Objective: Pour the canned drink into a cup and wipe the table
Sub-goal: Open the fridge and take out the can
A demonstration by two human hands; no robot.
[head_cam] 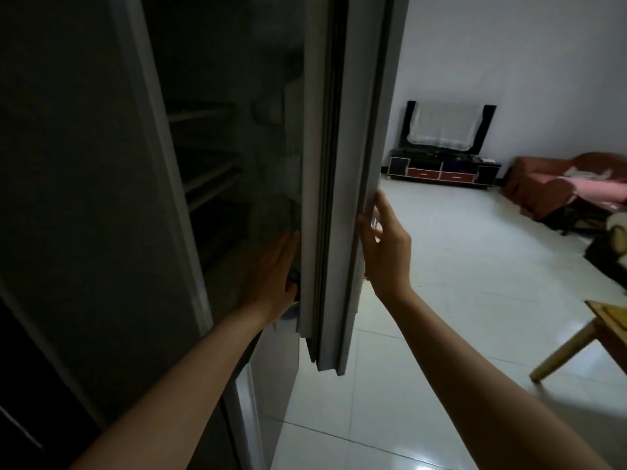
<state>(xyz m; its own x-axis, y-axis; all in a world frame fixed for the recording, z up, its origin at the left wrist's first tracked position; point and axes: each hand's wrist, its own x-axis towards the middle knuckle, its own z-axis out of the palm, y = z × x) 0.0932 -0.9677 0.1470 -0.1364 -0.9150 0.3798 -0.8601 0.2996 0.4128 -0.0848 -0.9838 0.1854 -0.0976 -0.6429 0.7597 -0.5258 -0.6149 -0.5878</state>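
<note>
Two hands (271, 279) (385, 252) at fridge door (339, 198), shelves perhaps bare, tiled floor (458, 266)

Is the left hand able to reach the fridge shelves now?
Probably yes: the fridge door stands open, and the left hand is already inside the opening, with nothing visible before the shelves.

Lighting, uneven: we found the left half very dim, the fridge interior (217, 157) nearly black, its shelves barely readable. The right half was brighter; pale daylight lay on the white wall (509, 45) and tiled floor (458, 266), with soft glare near the bottom edge. Focus was soft throughout. Wide-angle bending showed on the fridge door (342, 164) and both forearms.
</note>
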